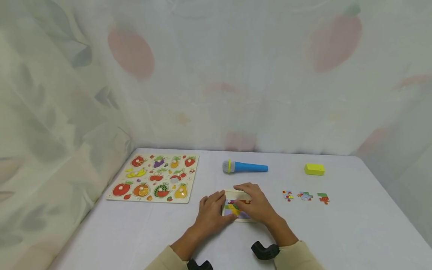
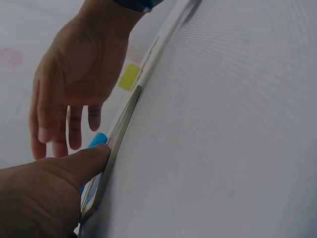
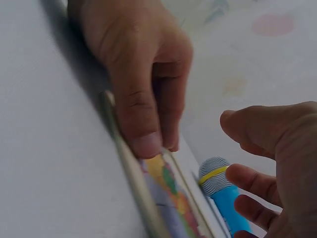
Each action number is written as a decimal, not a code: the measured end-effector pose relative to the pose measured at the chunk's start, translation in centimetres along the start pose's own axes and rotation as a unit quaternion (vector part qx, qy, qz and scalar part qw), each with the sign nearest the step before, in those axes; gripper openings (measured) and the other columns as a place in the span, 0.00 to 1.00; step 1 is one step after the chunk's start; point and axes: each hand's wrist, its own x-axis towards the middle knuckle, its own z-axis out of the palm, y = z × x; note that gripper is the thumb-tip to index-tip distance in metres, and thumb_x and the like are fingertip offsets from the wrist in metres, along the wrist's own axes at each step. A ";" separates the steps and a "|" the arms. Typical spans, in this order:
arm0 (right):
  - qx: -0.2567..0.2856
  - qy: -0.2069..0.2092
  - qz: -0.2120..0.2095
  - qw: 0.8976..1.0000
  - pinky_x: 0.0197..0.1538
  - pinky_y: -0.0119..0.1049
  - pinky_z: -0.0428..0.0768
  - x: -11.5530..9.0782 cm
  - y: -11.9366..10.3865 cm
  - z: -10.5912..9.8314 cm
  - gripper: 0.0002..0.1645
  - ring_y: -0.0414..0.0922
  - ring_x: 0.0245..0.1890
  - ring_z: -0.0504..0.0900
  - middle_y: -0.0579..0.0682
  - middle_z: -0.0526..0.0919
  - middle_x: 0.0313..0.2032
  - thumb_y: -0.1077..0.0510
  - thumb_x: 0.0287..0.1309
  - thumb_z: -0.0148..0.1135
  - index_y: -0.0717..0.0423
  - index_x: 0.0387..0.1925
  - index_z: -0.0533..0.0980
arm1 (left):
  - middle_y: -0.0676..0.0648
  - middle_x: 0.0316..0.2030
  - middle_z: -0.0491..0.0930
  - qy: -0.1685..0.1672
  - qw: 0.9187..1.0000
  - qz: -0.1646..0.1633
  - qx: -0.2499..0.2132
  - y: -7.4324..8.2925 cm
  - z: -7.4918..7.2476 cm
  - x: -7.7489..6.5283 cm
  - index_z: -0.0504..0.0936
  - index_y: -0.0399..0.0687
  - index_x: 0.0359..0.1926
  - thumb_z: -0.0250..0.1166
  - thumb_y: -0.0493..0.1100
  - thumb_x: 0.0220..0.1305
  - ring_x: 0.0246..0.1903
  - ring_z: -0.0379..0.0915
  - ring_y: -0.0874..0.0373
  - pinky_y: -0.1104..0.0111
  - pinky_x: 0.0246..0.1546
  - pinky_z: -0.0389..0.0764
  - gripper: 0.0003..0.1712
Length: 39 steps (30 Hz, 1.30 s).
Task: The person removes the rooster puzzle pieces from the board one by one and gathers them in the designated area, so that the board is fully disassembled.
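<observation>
From where I stand, the left hand (image 1: 213,212) pinches the puzzle frame (image 1: 231,194) at its left side, midway along the table (image 1: 354,221) and short of its far edge; the right hand (image 1: 256,204), grip wide over it, is nearer the three loose pieces (image 1: 305,196) lying toward the table's right edge.

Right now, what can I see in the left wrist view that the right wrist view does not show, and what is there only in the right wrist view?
Only the left wrist view shows the yellow block. Only the right wrist view shows the microphone's grey head with its yellow ring, and the orange and green parts of the puzzle picture. Both show the left hand with its thumb on the puzzle board, the right hand, and the microphone's blue handle.
</observation>
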 end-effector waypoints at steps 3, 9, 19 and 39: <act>-0.018 -0.013 0.005 1.000 0.54 0.53 0.68 0.0 0.4 0.7 0.25 0.47 0.53 0.68 0.43 0.76 0.52 0.58 0.54 0.70 0.54 0.56 0.78 | 0.43 0.63 0.70 -0.001 1.000 0.000 0.002 0.0 -0.1 -0.1 0.75 0.37 0.61 0.70 0.64 0.52 0.63 0.62 0.49 0.41 0.59 0.56 0.45; -0.061 -0.028 0.014 0.998 0.54 0.54 0.62 0.0 0.5 1.5 0.25 0.50 0.54 0.67 0.45 0.75 0.50 0.57 0.54 0.69 0.54 0.55 0.79 | 0.43 0.63 0.70 0.001 1.000 0.002 0.008 -0.1 0.0 0.2 0.75 0.36 0.61 0.69 0.66 0.52 0.63 0.62 0.49 0.41 0.59 0.56 0.45; -0.160 -0.049 -0.008 0.986 0.53 0.57 0.63 0.1 0.4 2.0 0.21 0.54 0.51 0.67 0.54 0.73 0.52 0.54 0.54 0.69 0.55 0.50 0.82 | 0.43 0.63 0.70 -0.001 1.000 0.004 0.004 0.0 -0.1 0.2 0.75 0.37 0.61 0.69 0.64 0.53 0.63 0.62 0.48 0.40 0.59 0.55 0.44; -0.142 -0.014 -0.008 0.990 0.50 0.54 0.64 0.2 0.7 2.5 0.16 0.53 0.48 0.69 0.50 0.74 0.47 0.68 0.52 0.59 0.51 0.41 0.82 | 0.43 0.64 0.69 -0.001 1.000 -0.002 -0.003 0.0 -0.1 0.1 0.75 0.37 0.61 0.70 0.64 0.51 0.64 0.62 0.49 0.41 0.59 0.55 0.45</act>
